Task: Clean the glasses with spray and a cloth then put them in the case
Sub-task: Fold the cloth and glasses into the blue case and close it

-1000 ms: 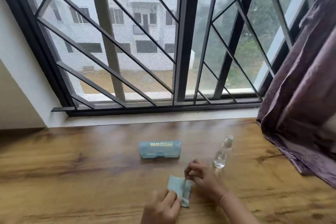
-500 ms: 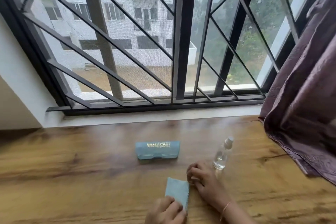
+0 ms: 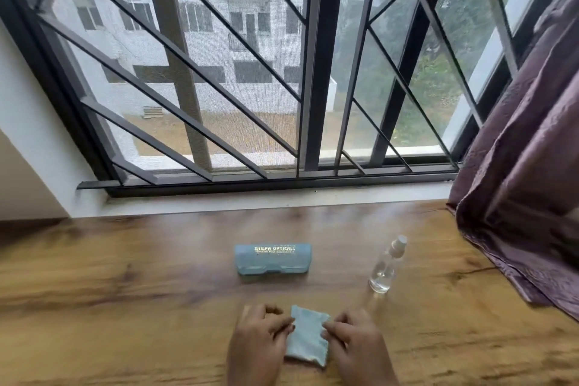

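**Blue cloth (image 3: 308,340) between left hand (image 3: 260,343) and right hand (image 3: 355,346): positions**

1. Left hand. From my remote station I see it at the bottom edge of the head view, knuckles up and resting on the table (image 3: 125,307). Its fingers are curled, and the fingertips (image 3: 289,324) meet the left edge of the cloth. The picture is soft here, so I cannot tell whether they pinch that edge or only touch it.

2. Right hand. It mirrors the left on the other side. Its fingers (image 3: 329,327) are fairly straight and lie on the right edge of the cloth, pressing it to the wood. Nothing is gripped in this hand.

3. Cloth. It is a small pale blue piece lying flat on the table between the two hands, with its far corners free and its near edge slightly frayed.

4. Case (image 3: 273,258). The light blue glasses case lies beyond the cloth, apart from it and in line with it. Its lid is down, and gold lettering runs along the top.

5. Spray bottle (image 3: 387,265). The clear bottle with a pale cap stands to the right of the case and well apart from it. It holds a little clear liquid at the base.

6. Surroundings. The table is brown wood with a strong grain. Its far edge meets a white sill under a window (image 3: 307,72) with a dark metal grille. A purple curtain (image 3: 517,182) hangs at the right, and its lower folds rest on the table.
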